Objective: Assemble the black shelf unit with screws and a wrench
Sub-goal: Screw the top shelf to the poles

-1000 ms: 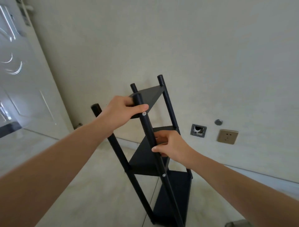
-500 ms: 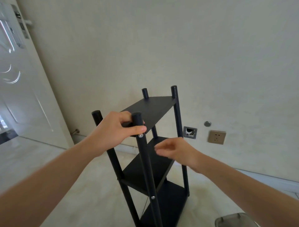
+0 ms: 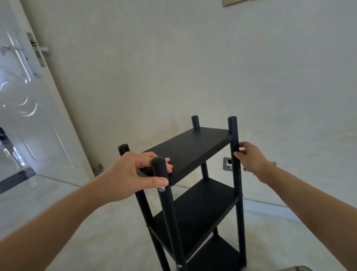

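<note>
Three black boards make up the shelf unit (image 3: 190, 149), which stands upright on the pale floor (image 3: 116, 232), near a plain off-white wall (image 3: 173, 58). Four round black posts carry the boards; a silver screw (image 3: 161, 189) shows on the near post just below the top board, another (image 3: 179, 266) low on the same post.

Left hand (image 3: 133, 174): thumb across the near post, fingers curled over the near edge of the top board, gripping both. Right hand (image 3: 251, 158): fingertips and thumb closed lightly on the far right post at top-board height.

Room: glossy white door (image 3: 29, 116) at left, with a metal handle and lock plate (image 3: 35, 50). A small open wall box (image 3: 228, 163) sits low on the wall, behind the right post. Frame corner (image 3: 233, 2) at upper edge. Grey object (image 3: 297, 268) at bottom edge, too cropped to identify.

No legible writing, brand or label.
</note>
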